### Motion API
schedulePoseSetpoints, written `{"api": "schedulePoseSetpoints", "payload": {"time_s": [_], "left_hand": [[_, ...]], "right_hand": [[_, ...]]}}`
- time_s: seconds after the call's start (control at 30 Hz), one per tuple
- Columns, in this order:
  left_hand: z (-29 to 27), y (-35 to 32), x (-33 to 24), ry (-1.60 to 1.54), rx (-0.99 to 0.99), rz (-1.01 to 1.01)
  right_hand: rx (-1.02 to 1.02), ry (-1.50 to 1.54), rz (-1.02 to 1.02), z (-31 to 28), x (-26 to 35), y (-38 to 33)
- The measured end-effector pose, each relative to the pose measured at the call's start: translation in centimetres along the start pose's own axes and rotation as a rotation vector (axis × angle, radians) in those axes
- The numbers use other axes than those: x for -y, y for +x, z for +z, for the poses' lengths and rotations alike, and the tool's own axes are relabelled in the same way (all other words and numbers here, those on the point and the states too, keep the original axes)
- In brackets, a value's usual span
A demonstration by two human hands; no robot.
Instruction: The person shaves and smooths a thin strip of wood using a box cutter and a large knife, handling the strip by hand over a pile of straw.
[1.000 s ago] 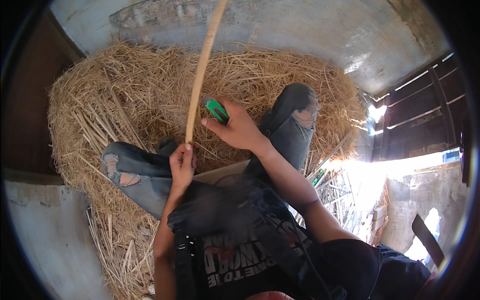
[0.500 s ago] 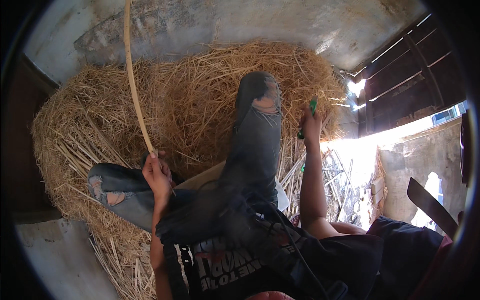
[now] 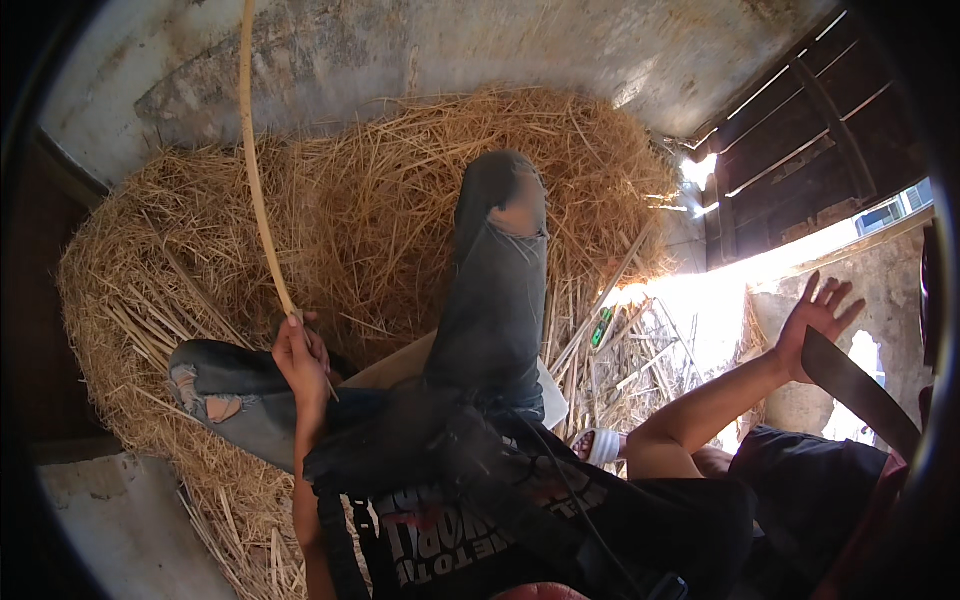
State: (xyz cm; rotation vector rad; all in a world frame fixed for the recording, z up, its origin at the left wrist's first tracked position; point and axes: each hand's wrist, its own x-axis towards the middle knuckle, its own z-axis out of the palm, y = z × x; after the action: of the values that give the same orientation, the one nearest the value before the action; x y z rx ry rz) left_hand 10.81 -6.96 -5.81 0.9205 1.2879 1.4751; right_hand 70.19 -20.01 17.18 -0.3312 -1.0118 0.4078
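My left hand (image 3: pixel 302 358) is closed around the lower end of a long, pale, slightly bent bamboo strip (image 3: pixel 262 195), which rises past the top edge of the view. A short end of it shows below my fingers. Off to the right, my right hand (image 3: pixel 818 318) is raised with its fingers spread and nothing in it. Close by that hand is a broad dark machete blade (image 3: pixel 855 385); its handle end is lost at the dark rim. On the stalks right of my raised knee lies a small green and dark object (image 3: pixel 601 327), too small to name.
A large heap of straw (image 3: pixel 370 190) surrounds my bent legs, with loose stalks (image 3: pixel 150 325) at the left. A stained wall (image 3: pixel 480 55) stands behind it. Dark planks (image 3: pixel 800 150) are at the upper right, a person in dark clothing (image 3: pixel 800 480) and a white-strapped sandal (image 3: pixel 600 446) at the lower right.
My right hand has swung right and opened, away from the straw; the green thing it gripped no longer shows in it. The left hand still holds the bamboo strip, barely moved.
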Motion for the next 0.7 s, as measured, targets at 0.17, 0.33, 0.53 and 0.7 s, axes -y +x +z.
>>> {"api": "schedulePoseSetpoints", "payload": {"time_s": [0.17,0.33,0.53,0.7], "left_hand": [[-0.4,0.0,0.0,0.005,-0.006,0.005],[-0.5,-0.1,-0.3,0.016,-0.003,0.018],[-0.5,0.0,-0.4,-0.016,-0.001,-0.006],[-0.7,0.2,-0.2,0.027,0.008,0.036]], "right_hand": [[0.329,-0.015,0.059,-4.9,5.5,0.3],[0.602,0.223,0.139,0.6,2.1,0.1],[0.146,0.221,0.085,1.2,-4.9,-2.8],[-0.405,-0.38,-0.062,2.4,-15.4,-7.3]]}}
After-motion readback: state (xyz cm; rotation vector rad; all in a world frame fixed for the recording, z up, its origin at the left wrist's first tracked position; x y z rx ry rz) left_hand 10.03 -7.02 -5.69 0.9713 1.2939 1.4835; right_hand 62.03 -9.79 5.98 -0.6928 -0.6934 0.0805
